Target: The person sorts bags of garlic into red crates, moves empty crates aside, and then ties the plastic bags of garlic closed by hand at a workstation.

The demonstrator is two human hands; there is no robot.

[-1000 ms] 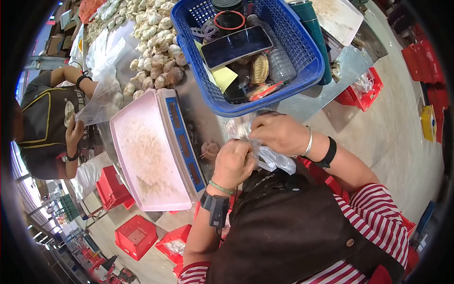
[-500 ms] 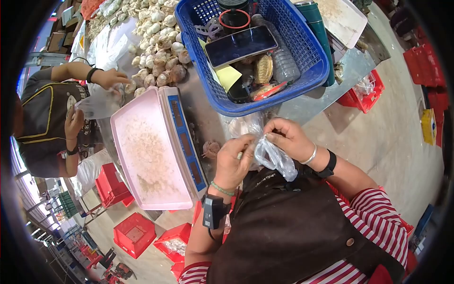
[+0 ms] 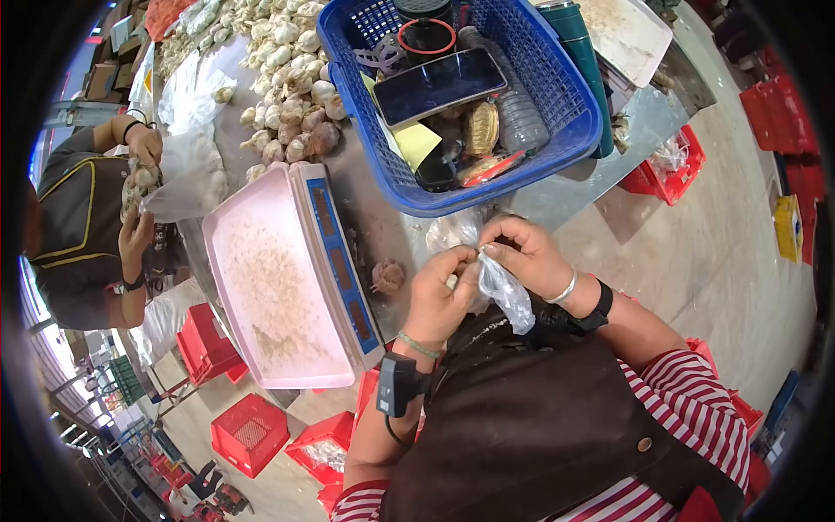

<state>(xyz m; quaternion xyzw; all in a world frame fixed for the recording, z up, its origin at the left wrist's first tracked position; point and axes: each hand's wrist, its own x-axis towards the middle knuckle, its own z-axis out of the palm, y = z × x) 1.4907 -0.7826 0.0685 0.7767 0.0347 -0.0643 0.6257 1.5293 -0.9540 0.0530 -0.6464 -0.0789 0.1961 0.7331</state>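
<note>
Both hands are together in front of the dark apron, closed on the gathered neck of a clear plastic bag [image 3: 509,300]. My left hand [image 3: 442,294], wearing a green bead bracelet, pinches the bag from the left. My right hand [image 3: 532,261], with a silver bangle, pinches the same neck with thumb and forefinger. The loose end hangs toward the apron, and the filled part lies beyond the hands, below the blue basket; pale contents show through, partly hidden. A single garlic bulb [image 3: 388,277] lies on the table left of my left hand.
A blue basket [image 3: 474,202] holds a phone, a bottle and other items. Left of it are a scale with a pink tray [image 3: 261,296] and a garlic pile [image 3: 283,83]. A co-worker [image 3: 87,217] holds garlic and a plastic bag. Red crates [image 3: 250,433] stand on the floor.
The bag's loose end has gone from a wide loop to a narrower twist, and my hands have drawn closer together. The co-worker's upper hand has moved from the garlic pile to their bag, now with garlic.
</note>
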